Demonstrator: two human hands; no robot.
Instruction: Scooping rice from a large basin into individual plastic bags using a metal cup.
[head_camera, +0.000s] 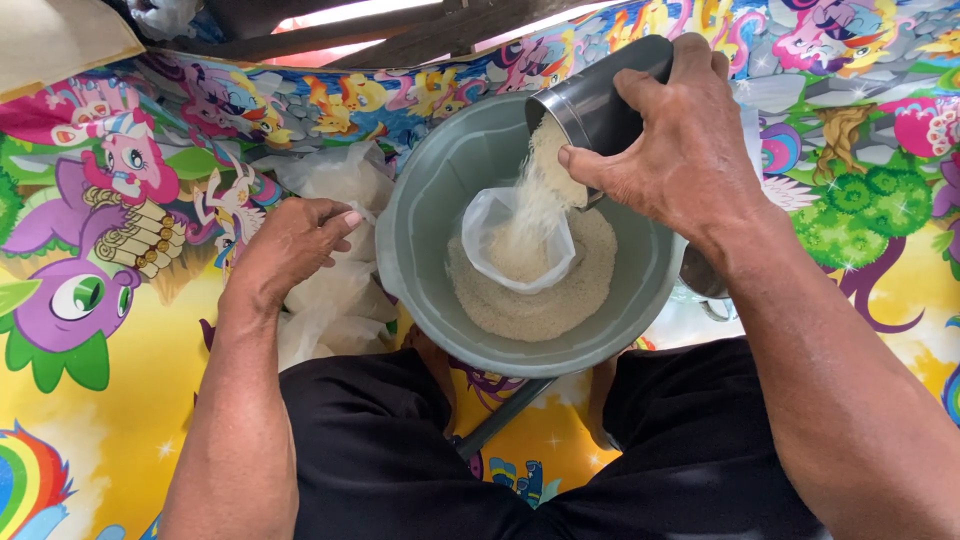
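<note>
My right hand (680, 150) grips a dark metal can (598, 95), tilted so that white rice pours from its mouth. The rice falls into a small clear plastic bag (515, 245) that stands open inside a grey-green bucket (425, 210). More rice lies loose on the bucket's bottom around the bag. My left hand (290, 245) rests outside the bucket's left rim, fingers curled on a pile of filled plastic bags (335, 290). Whether it grips one of them is unclear.
A bright cartoon-printed mat (120, 330) covers the floor all around. My legs in black shorts (400, 450) frame the bucket from below. A metal object (700, 275) peeks out right of the bucket under my wrist. Wooden beams (400, 35) run along the top.
</note>
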